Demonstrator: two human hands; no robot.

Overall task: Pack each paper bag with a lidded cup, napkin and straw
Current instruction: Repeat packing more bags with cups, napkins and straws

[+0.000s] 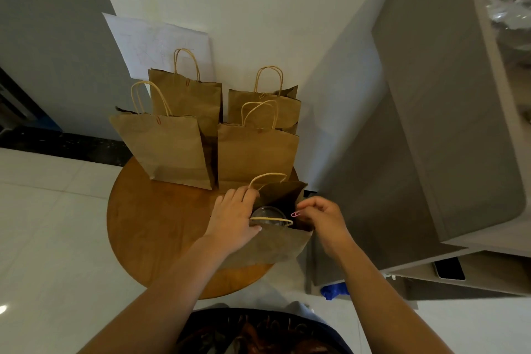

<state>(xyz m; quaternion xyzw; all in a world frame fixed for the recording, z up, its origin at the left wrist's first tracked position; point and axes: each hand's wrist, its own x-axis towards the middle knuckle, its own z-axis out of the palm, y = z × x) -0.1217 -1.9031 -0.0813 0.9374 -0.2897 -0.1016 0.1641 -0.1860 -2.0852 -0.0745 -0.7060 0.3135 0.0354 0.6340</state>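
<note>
Five brown paper bags stand on the round wooden table [161, 227], none bearing writing that can be read. At the near right edge the open bag [273, 244] holds a lidded cup [268, 213]. The left hand [234, 217] grips its left rim; the right hand [321, 217] pinches a pink paper clip [296, 213] at its right rim.

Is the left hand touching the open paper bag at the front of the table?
Touching. The head view shows the left hand gripping the open paper bag at its rim, thumb lying over the near edge beside the handle.
</note>
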